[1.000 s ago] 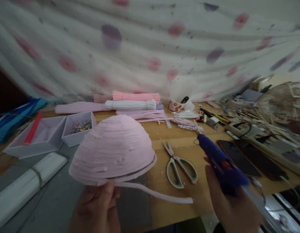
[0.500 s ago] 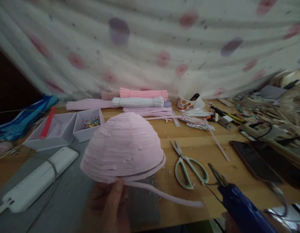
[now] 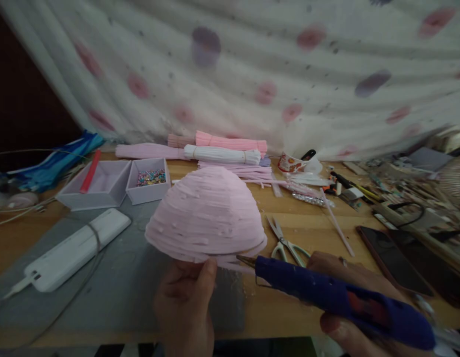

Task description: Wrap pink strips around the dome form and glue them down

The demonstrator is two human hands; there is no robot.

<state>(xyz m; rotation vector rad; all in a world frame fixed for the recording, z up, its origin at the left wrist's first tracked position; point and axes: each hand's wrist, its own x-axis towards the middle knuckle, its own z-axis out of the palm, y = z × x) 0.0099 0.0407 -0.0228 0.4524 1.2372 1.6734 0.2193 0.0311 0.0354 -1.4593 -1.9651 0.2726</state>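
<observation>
A pale pink dome (image 3: 207, 213), built of strips wound in rows, is held up by my left hand (image 3: 189, 297). The thumb and fingers pinch its lower edge near the middle. My right hand (image 3: 337, 282) is wrapped around a blue glue gun (image 3: 326, 292), which points left. Its metal nozzle is at the dome's lower rim, just right of my left thumb; whether it touches cannot be seen. Part of a loose pink strip (image 3: 233, 266) shows along the rim, its far end hidden behind the glue gun. Scissors (image 3: 284, 240) lie partly behind the gun and right hand.
At left are a white power strip (image 3: 77, 250) on a grey mat (image 3: 133, 297), and two boxes, one with beads (image 3: 151, 177). Bundled strips (image 3: 222, 154) lie at the back. On the right are phones (image 3: 389, 258) and cluttered tools and sticks (image 3: 412, 183).
My right hand has brought the glue gun up and left to the dome's rim. The dome and left hand appear farther right as the view shifts. The loose strip is now partly covered.
</observation>
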